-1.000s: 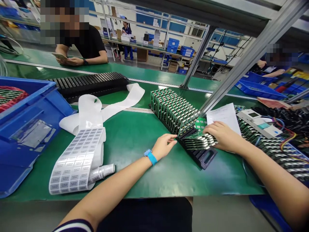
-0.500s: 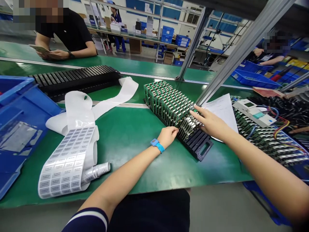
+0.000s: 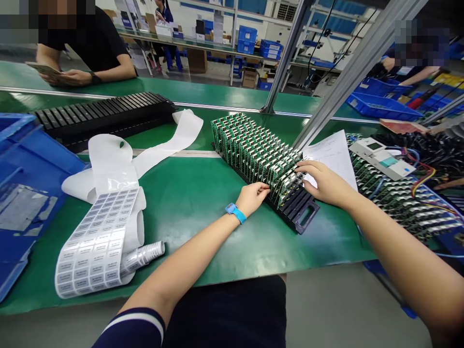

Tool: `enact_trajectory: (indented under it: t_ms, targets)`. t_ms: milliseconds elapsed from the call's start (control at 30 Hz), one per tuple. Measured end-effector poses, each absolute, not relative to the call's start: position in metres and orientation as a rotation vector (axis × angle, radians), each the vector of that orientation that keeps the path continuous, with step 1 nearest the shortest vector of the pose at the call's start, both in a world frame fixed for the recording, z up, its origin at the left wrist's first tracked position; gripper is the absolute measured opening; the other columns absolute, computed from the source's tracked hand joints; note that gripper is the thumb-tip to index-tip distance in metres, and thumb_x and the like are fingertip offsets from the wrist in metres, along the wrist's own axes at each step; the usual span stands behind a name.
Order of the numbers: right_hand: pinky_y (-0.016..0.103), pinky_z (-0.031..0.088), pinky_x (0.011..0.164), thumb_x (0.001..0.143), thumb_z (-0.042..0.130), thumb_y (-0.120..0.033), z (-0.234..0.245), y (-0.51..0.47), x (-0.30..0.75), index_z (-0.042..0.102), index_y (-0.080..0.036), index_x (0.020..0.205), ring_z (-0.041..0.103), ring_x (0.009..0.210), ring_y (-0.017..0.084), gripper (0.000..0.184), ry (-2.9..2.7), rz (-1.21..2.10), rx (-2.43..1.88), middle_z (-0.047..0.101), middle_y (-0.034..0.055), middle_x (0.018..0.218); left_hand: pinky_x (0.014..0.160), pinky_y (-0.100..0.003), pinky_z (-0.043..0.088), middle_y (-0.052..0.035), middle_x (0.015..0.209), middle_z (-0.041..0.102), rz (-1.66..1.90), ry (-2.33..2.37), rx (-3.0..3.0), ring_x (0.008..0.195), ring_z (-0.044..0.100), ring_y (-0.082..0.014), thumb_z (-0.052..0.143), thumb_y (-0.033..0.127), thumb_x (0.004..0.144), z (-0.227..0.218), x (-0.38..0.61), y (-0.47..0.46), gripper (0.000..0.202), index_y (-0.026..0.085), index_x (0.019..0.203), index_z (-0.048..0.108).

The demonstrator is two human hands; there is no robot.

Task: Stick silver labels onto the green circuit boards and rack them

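Note:
A black rack (image 3: 303, 216) full of green circuit boards (image 3: 253, 145) lies slantwise on the green mat. My left hand (image 3: 253, 195), with a blue wristband (image 3: 235, 212), is curled against the rack's left edge beside the nearest boards. My right hand (image 3: 324, 183) reaches in from the right, its fingers stretched out and touching the last rows of boards at the rack's near end. Those boards stand nearly upright, leaning slightly. The rack's nearest slots are bare.
A label roll (image 3: 97, 237) and its backing strip (image 3: 181, 133) lie at the left beside a blue bin (image 3: 32, 193). An empty black rack (image 3: 101, 118) sits behind. A paper sheet (image 3: 331, 150), a white device (image 3: 382, 159) and more boards (image 3: 409, 203) are right. A person (image 3: 90, 48) sits opposite.
The nearest boards lay tipped flat under my right hand; now they stand almost upright. My right hand moved up along them and back. My left hand stayed at the rack's edge.

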State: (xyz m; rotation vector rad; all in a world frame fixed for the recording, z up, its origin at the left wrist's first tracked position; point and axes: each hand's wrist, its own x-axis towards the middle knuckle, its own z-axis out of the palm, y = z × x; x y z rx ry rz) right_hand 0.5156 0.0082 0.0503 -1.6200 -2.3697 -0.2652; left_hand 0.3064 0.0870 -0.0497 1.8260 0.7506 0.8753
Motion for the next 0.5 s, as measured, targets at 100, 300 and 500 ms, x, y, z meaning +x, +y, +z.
enact_trajectory:
  t_ms: [100, 300, 500]
  targets:
    - [0.045, 0.042, 0.095, 0.079, 0.05, -0.015, 0.048, 0.002, 0.516, 0.043, -0.02, 0.125, 0.048, 0.113, 0.025, 0.047, -2.372, -0.296, -1.625, 0.05, 0.0129, 0.121, 0.066, -0.026, 0.051, -0.0027, 0.076, 0.067, 0.905, 0.762, 1.84, 0.069, 0.062, -0.0135, 0.062, 0.019, 0.077, -0.05, 0.304, 0.085, 0.006, 0.017, 0.082, 0.064]
    - [0.046, 0.041, 0.093, 0.081, 0.053, -0.02, 0.038, -0.01, 0.52, 0.045, -0.024, 0.123, 0.046, 0.115, 0.027, 0.043, -2.313, -0.4, -1.617, 0.047, 0.0116, 0.127, 0.066, -0.026, 0.051, -0.0022, 0.074, 0.067, 0.929, 0.768, 1.856, 0.068, 0.062, -0.013, 0.06, 0.018, 0.078, -0.049, 0.307, 0.085, 0.004, 0.017, 0.081, 0.063]
    - [0.041, 0.043, 0.084, 0.078, 0.056, -0.017, 0.055, 0.006, 0.517, 0.052, -0.02, 0.118, 0.051, 0.097, 0.026, 0.04, -2.52, -0.455, -1.686, 0.059, 0.0098, 0.107, 0.063, -0.024, 0.049, -0.0034, 0.075, 0.064, 1.007, 0.798, 1.886, 0.064, 0.059, -0.0115, 0.055, 0.024, 0.082, -0.043, 0.311, 0.082, 0.01, 0.017, 0.078, 0.062]
